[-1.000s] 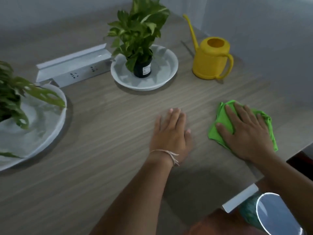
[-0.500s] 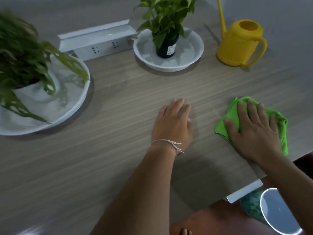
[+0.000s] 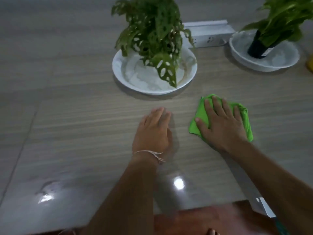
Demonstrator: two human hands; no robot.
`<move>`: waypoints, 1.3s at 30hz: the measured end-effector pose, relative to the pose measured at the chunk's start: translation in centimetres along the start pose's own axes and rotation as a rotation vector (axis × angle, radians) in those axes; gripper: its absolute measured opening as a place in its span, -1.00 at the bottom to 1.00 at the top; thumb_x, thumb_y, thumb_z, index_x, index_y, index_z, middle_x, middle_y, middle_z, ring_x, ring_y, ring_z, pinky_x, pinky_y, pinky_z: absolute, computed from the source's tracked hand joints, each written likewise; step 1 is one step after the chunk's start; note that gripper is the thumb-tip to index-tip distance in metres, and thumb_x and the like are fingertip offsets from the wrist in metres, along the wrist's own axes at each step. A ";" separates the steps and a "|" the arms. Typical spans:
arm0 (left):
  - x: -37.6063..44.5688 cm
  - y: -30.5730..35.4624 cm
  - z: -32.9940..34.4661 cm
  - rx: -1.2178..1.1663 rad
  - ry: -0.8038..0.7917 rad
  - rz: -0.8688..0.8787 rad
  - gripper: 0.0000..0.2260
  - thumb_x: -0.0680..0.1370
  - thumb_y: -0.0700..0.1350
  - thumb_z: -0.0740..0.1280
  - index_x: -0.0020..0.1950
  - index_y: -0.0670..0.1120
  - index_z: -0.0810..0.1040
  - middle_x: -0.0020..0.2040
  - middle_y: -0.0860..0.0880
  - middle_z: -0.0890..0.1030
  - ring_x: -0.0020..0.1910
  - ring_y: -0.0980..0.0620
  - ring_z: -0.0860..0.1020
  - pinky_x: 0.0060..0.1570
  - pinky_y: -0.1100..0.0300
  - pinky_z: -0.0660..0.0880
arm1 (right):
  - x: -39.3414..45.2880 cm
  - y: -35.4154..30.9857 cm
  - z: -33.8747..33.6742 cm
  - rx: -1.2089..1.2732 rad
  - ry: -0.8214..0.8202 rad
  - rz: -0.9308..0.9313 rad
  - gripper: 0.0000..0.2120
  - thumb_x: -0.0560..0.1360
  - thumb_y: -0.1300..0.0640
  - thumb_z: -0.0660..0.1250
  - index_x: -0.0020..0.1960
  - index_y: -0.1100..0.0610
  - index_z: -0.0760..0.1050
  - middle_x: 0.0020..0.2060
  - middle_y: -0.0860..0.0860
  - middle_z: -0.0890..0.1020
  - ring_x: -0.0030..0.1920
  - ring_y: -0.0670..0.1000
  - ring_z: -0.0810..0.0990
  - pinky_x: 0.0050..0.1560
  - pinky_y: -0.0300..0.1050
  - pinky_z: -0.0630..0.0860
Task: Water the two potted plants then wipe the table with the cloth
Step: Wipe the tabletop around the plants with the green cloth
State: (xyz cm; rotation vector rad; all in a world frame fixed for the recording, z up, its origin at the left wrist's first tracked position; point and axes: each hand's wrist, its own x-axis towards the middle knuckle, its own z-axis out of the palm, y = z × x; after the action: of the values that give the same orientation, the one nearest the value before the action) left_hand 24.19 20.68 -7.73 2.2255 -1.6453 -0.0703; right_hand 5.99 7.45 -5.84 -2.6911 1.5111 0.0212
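Cloth (image 3: 246,122) flat under spread right hand (image 3: 221,122) — left hand (image 3: 152,131) open on table (image 3: 76,124); both plants (image 3: 152,28) in white dishes (image 3: 128,77).

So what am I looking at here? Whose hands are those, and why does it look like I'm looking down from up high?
There is no machine here, just a person. A camera worn on their head looks down, so you see what they see. The right hand lies flat on a green cloth and presses it onto the wooden table. The left hand rests flat on the table and holds nothing. It has a thin string around the wrist. Further back, two potted plants stand in white dishes: a holey-leaved plant in the middle and a second plant on the right. A white socket box sits between them.
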 end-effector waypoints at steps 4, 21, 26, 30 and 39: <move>-5.3 -10.3 -4.5 0.065 0.014 -0.176 -0.42 0.54 0.04 -0.04 0.52 -0.06 0.37 0.55 -0.13 0.34 0.55 -0.13 0.26 0.49 -0.08 0.22 | -0.9 -9.8 0.2 -0.001 -0.031 -0.159 -0.18 0.51 -0.41 -0.20 0.65 -0.01 0.01 0.66 0.03 0.04 0.64 0.16 0.01 0.58 0.29 -0.05; -5.0 -26.9 -9.7 -0.031 0.145 -0.296 -0.49 0.54 0.02 0.00 0.38 -0.09 0.51 0.43 -0.14 0.45 0.35 -0.19 0.47 0.35 -0.04 0.41 | 8.3 -35.1 1.5 0.019 -0.039 -0.515 -0.25 0.55 -0.42 -0.12 0.65 -0.10 -0.01 0.66 -0.04 0.03 0.64 0.08 -0.03 0.60 0.22 -0.12; -2.3 -28.2 -10.1 0.012 0.194 -0.389 -0.57 0.51 -0.05 0.06 0.27 -0.10 0.55 0.32 -0.14 0.48 0.21 -0.23 0.51 0.19 -0.04 0.46 | 14.0 -37.7 1.5 0.039 -0.048 -0.469 -0.24 0.57 -0.42 -0.10 0.66 -0.09 -0.04 0.66 -0.04 0.00 0.65 0.09 -0.07 0.59 0.22 -0.14; -1.4 -28.7 -10.4 -0.006 0.189 -0.406 -0.55 0.52 -0.03 0.05 0.30 -0.09 0.55 0.33 -0.13 0.47 0.20 -0.23 0.52 0.22 -0.06 0.46 | 14.4 -37.8 1.5 0.046 -0.045 -0.486 -0.24 0.58 -0.42 -0.11 0.66 -0.07 -0.05 0.66 -0.03 -0.02 0.65 0.09 -0.08 0.59 0.22 -0.16; -2.9 -26.6 -9.1 0.107 0.146 -0.357 -0.42 0.56 0.05 -0.01 0.43 -0.23 0.46 0.45 -0.25 0.43 0.46 -0.24 0.36 0.47 -0.05 0.28 | 4.8 -29.9 1.8 0.092 -0.005 -0.535 -0.28 0.58 -0.38 -0.10 0.66 -0.08 0.00 0.66 -0.03 0.00 0.65 0.07 -0.07 0.60 0.20 -0.14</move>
State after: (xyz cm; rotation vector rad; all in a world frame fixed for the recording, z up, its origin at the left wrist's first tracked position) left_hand 49.86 32.43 -8.30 2.5163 -1.1891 0.0883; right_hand 34.03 18.96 -6.57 -2.9131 0.7267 -0.0620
